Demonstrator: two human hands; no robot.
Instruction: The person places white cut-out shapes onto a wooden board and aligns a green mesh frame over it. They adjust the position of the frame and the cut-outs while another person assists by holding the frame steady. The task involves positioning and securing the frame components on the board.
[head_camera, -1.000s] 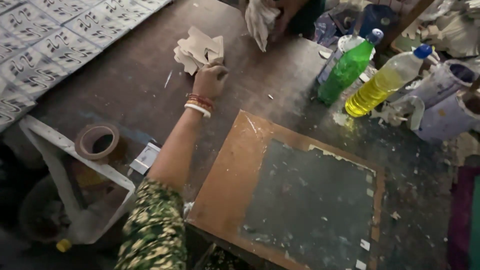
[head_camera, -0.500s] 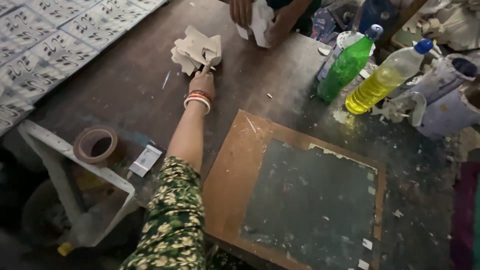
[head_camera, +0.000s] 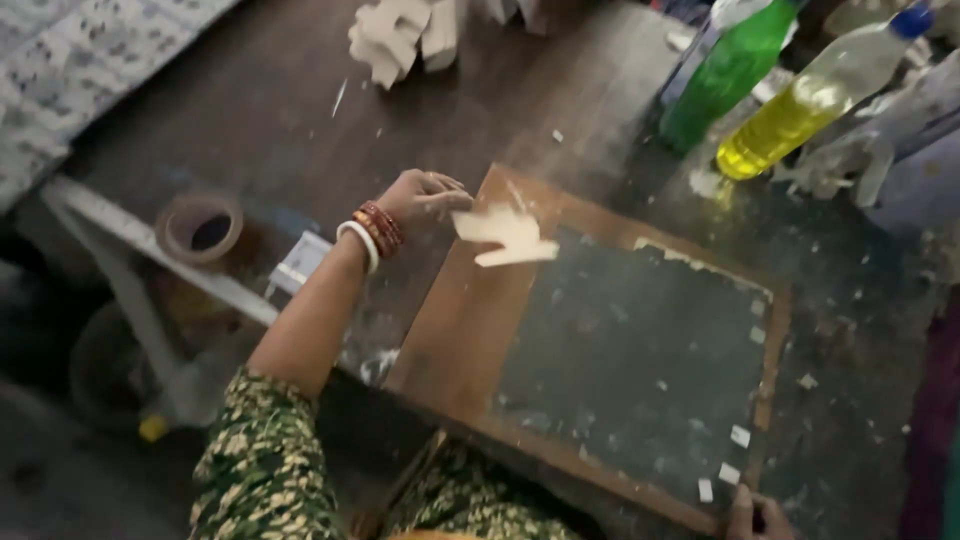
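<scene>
Where the tabletop (head_camera: 250, 110) is meeting its left edge, a patterned cloth (head_camera: 70, 60) is lying along the far left corner, and a roll of brown tape (head_camera: 200, 228) is sitting on a pale frame (head_camera: 150, 255) just off that edge. Further right, the left hand (head_camera: 420, 195) is hovering over the near left part of the tabletop, bangles showing at the wrist, with its fingers (head_camera: 450, 200) pinching narrowly on a pale cut-out piece (head_camera: 505, 238). That piece is hanging blurred over the left edge of a wooden board (head_camera: 470, 330) with a dark centre panel. A stack of similar pale pieces (head_camera: 400, 35) is resting at the far edge. A green bottle (head_camera: 730, 75) and a bottle of yellow liquid (head_camera: 800, 105) are standing at the far right corner. The right hand (head_camera: 755, 515) is touching the board's near right corner; its grip cannot be judged.
</scene>
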